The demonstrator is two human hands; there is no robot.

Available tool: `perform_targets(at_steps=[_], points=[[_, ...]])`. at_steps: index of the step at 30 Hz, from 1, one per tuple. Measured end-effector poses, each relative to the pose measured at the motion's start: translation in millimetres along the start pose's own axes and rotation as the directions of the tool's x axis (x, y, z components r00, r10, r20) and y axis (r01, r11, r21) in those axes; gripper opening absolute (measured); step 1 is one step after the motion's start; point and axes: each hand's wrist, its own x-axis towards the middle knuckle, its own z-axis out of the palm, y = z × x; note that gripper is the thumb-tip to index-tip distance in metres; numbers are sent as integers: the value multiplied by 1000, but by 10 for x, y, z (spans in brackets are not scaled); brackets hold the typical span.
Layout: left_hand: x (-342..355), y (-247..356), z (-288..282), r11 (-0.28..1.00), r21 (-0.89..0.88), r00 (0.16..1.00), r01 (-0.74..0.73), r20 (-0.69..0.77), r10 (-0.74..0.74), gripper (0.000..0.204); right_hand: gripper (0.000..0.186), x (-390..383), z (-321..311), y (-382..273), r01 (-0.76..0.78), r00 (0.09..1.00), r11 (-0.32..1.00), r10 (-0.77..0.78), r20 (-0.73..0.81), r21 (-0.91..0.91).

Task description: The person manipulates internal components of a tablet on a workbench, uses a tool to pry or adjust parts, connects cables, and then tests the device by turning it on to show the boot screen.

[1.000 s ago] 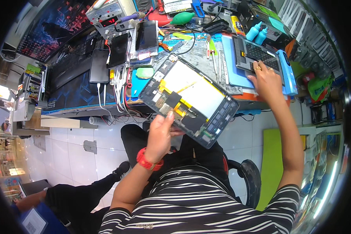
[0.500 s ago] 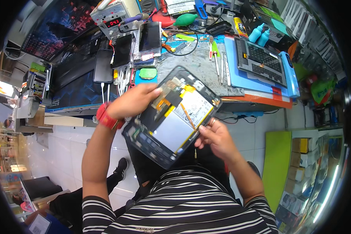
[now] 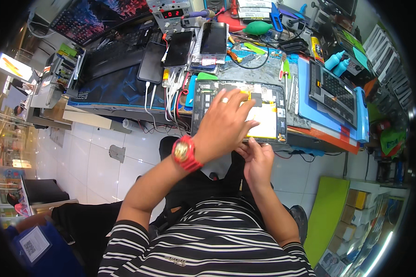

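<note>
An opened tablet, its back cover off, lies level across the near edge of the bench mat. Inside it are a battery with yellow edging and dark boards and flex strips. My left hand, wearing a red watch and a ring, reaches over the tablet with fingers stretched and apart across its inner parts; what lies beneath the palm is hidden. At the tablet's near edge, my right hand grips the rim between thumb and fingers.
Behind the tablet is a grey work mat with a screwdriver and tweezers. Several phones, including a black one, lie left beside white cables. A dark laptop-like panel rests on blue sheets at right. A power supply stands behind.
The tablet has swung from a tilted angle over my lap to nearly square, farther forward at the bench edge. My left hand has moved from its left side to over its middle.
</note>
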Motion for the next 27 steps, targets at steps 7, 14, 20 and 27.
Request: perform_targets(at_steps=[7,14,20,27], points=[[-417,-262,147,984,177,990,24,132,-48,47,22,117,222,120,19,998,999,-21,61,26],[-408,-356,63,981,184,977,-68,210,28,59,23,124,183,101,-44,999,995,41,31,86],[-313,-335,-38,967,213,962,-140,262,82,58,24,114,200,42,-4,1000,991,5,-10,131],[-611,-348,-207,992,-107,942,72,-319,-103,46,21,101,-26,-300,71,997,997,-71,-26,15]])
